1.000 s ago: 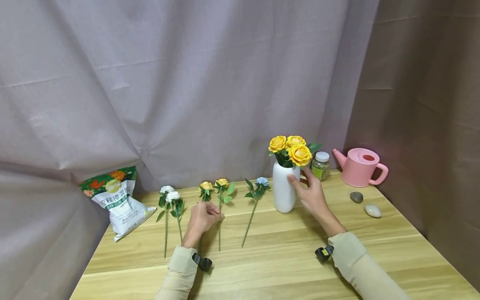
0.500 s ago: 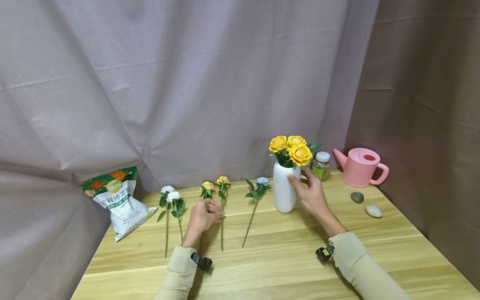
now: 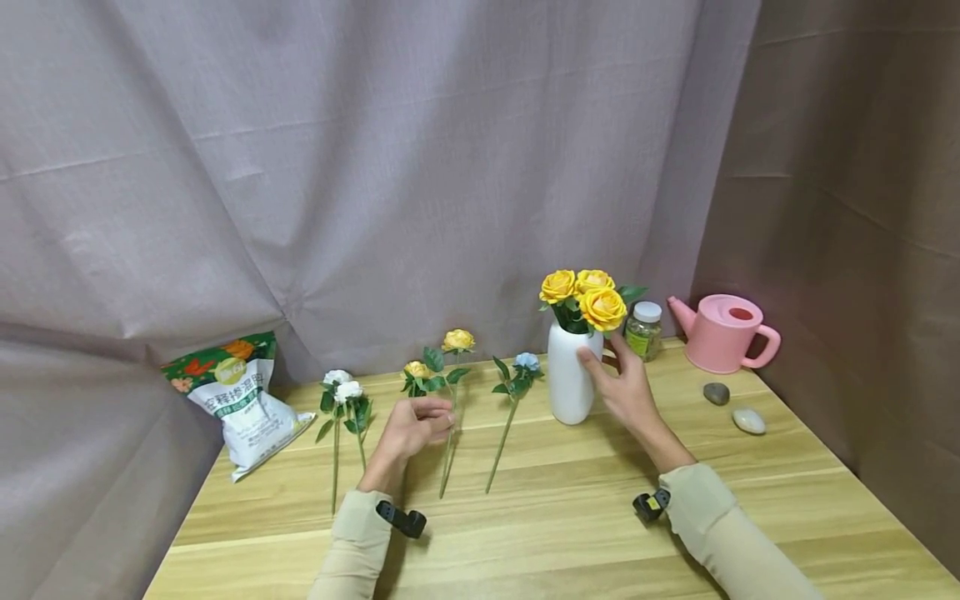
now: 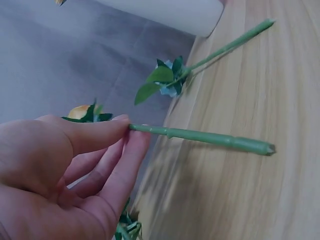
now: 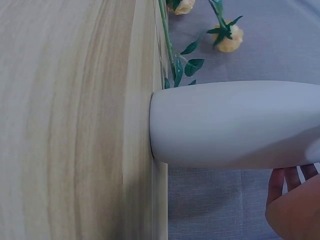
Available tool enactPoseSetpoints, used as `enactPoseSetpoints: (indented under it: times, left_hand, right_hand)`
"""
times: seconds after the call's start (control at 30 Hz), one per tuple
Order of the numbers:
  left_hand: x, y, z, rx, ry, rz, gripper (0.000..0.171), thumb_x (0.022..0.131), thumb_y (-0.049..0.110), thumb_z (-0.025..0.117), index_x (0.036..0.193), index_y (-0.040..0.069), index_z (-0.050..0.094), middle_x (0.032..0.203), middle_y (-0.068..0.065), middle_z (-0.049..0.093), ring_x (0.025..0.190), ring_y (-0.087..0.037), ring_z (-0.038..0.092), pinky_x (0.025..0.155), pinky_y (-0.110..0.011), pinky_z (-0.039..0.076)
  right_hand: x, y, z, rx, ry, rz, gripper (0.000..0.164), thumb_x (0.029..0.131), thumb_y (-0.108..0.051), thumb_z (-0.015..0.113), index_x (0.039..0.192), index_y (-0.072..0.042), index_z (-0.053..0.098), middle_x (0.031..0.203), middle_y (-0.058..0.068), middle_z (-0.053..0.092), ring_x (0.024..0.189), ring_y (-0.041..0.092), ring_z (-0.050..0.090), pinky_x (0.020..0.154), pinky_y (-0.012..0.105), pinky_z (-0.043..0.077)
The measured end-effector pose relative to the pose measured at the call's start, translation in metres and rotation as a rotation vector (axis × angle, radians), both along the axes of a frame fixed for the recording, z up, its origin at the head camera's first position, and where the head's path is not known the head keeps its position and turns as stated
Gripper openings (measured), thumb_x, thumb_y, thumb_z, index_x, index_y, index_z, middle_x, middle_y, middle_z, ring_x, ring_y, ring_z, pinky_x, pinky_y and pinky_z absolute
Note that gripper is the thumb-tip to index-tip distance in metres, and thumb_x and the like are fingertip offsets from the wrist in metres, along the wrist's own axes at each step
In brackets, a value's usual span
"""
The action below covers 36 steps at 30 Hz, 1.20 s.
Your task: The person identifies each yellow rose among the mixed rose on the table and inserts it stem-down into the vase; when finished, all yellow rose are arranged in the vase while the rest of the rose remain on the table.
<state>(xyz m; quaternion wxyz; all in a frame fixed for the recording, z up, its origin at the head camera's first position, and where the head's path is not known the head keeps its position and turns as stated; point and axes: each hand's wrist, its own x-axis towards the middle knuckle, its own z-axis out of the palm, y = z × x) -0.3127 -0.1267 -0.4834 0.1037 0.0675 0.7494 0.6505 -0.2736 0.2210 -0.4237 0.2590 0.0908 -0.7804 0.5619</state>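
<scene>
My left hand point(image 3: 416, 425) pinches the green stem point(image 4: 210, 138) of a yellow rose point(image 3: 458, 340) between thumb and fingertips. The bloom is raised at the back, and the lower stem slants down toward the tabletop. Another yellow rose point(image 3: 417, 369) lies just behind that hand, its stem mostly hidden. My right hand point(image 3: 624, 385) holds the white vase point(image 3: 573, 383) near its top, thumb on the front and fingers round the far side. The vase stands upright with several large yellow roses point(image 3: 602, 309) in its mouth.
A blue flower point(image 3: 527, 362) lies between left hand and vase. White flowers point(image 3: 347, 392) and a fertilizer bag point(image 3: 255, 417) are at the left. Right of the vase are a lidded jar point(image 3: 643, 333), a pink watering can point(image 3: 720, 337), a dark stone point(image 3: 716, 393) and a pale stone point(image 3: 748, 421).
The yellow rose in my left hand has tilted up, its bloom rising and shifting slightly right. My right hand and the vase have stayed in place.
</scene>
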Motion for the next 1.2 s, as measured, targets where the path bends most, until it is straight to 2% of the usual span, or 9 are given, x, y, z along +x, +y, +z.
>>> enactPoseSetpoints:
  times: [0.1,0.3,0.47,0.63,0.83,0.93,1.07,1.2]
  left_hand:
    - [0.000,0.004,0.001,0.023,0.006,-0.011,0.036,0.090,0.002,0.072,0.123,-0.008,0.065,0.116,-0.028,0.068,0.103,-0.041,0.071,0.086,-0.036,0.062]
    - [0.006,0.011,0.010,0.080,0.056,0.012,0.030,0.091,0.007,0.073,0.120,0.000,0.069,0.117,-0.027,0.068,0.107,-0.044,0.069,0.088,-0.038,0.061]
    - [0.010,0.021,0.025,0.160,0.107,0.027,0.024,0.092,0.010,0.073,0.116,0.006,0.071,0.113,-0.021,0.071,0.104,-0.034,0.072,0.088,-0.037,0.061]
    - [0.009,0.036,0.046,0.228,0.174,0.021,0.025,0.092,0.012,0.074,0.116,0.007,0.071,0.111,-0.015,0.072,0.100,-0.024,0.074,0.089,-0.035,0.061]
    - [0.008,0.056,0.078,0.295,0.267,0.014,0.027,0.091,0.016,0.075,0.118,0.009,0.070,0.115,-0.019,0.071,0.103,-0.032,0.072,0.089,-0.036,0.061]
    - [0.006,0.068,0.093,0.335,0.317,0.009,0.032,0.091,0.018,0.076,0.120,0.006,0.069,0.114,-0.018,0.072,0.102,-0.033,0.072,0.089,-0.037,0.061]
    - [0.005,0.083,0.109,0.404,0.381,0.043,0.036,0.091,0.017,0.076,0.122,0.000,0.067,0.109,-0.016,0.073,0.094,-0.028,0.073,0.085,-0.038,0.062]
    - [0.003,0.097,0.123,0.526,0.438,0.093,0.035,0.090,0.013,0.076,0.119,-0.003,0.066,0.106,-0.015,0.073,0.089,-0.022,0.073,0.084,-0.039,0.063]
  right_hand:
    - [0.000,0.000,0.000,-0.009,0.006,0.005,0.050,0.098,-0.017,0.066,0.145,-0.011,0.050,0.137,0.016,0.059,0.117,0.008,0.055,0.099,0.028,0.050]
    - [0.000,-0.001,0.000,-0.004,0.004,0.012,0.050,0.098,-0.017,0.066,0.145,-0.008,0.050,0.137,0.017,0.059,0.121,0.023,0.056,0.100,0.029,0.050]
    - [0.000,-0.001,0.000,-0.005,-0.008,0.007,0.050,0.098,-0.017,0.066,0.144,-0.008,0.050,0.137,0.016,0.059,0.123,0.028,0.054,0.100,0.029,0.049]
    - [0.000,-0.001,0.001,-0.006,0.010,0.004,0.050,0.098,-0.016,0.066,0.144,-0.007,0.050,0.137,0.018,0.059,0.123,0.029,0.054,0.099,0.028,0.049]
    - [0.002,0.001,0.001,0.005,0.008,0.002,0.051,0.098,-0.016,0.066,0.145,-0.007,0.049,0.138,0.018,0.058,0.122,0.028,0.055,0.098,0.024,0.049]
    - [0.001,0.002,0.001,-0.004,0.001,-0.001,0.051,0.098,-0.016,0.066,0.145,-0.007,0.050,0.139,0.017,0.058,0.123,0.028,0.054,0.098,0.023,0.049]
    - [0.001,0.002,0.002,0.000,0.007,0.000,0.050,0.098,-0.016,0.066,0.144,-0.006,0.050,0.139,0.018,0.058,0.123,0.029,0.054,0.100,0.029,0.049]
    - [0.002,0.001,0.002,0.013,-0.005,0.001,0.052,0.099,-0.018,0.065,0.146,-0.007,0.048,0.140,0.016,0.057,0.124,0.027,0.054,0.101,0.031,0.049]
